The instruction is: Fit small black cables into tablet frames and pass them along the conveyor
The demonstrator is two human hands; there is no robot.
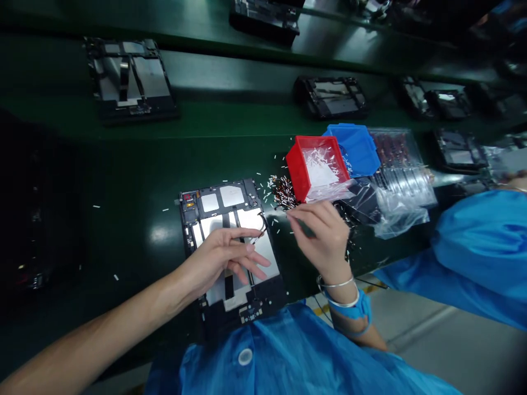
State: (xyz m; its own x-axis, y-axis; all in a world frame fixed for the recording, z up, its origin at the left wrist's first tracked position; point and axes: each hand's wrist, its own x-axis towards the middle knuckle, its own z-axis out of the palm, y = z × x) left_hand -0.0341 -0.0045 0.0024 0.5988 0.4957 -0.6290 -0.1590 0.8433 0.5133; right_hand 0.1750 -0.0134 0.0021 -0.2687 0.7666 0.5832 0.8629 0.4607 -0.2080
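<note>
Your left hand hangs palm half up over the opened flat device, its fingers spread apart. The device lies on the green table directly beneath those fingers, its pale plates showing around them. A thin dark strip runs right beside your left index fingertip; whether the finger touches it, I cannot tell.

Your right hand is just to the right of the device, its thumb and index fingertips brought close together. You may or may not have something tiny between them; the view does not show it. On that wrist you wear a silver bangle and a blue band.

Just beyond your right fingertips is a heap of small dark parts, with white slivers strewn around it. The red bin stands right behind your right fingers, holding more white pieces; the blue bin is beside it, farther from them. To the right of your right knuckles lie clear plastic bags. Well apart from your fingers, at far right, is a co-worker's blue sleeve.
</note>
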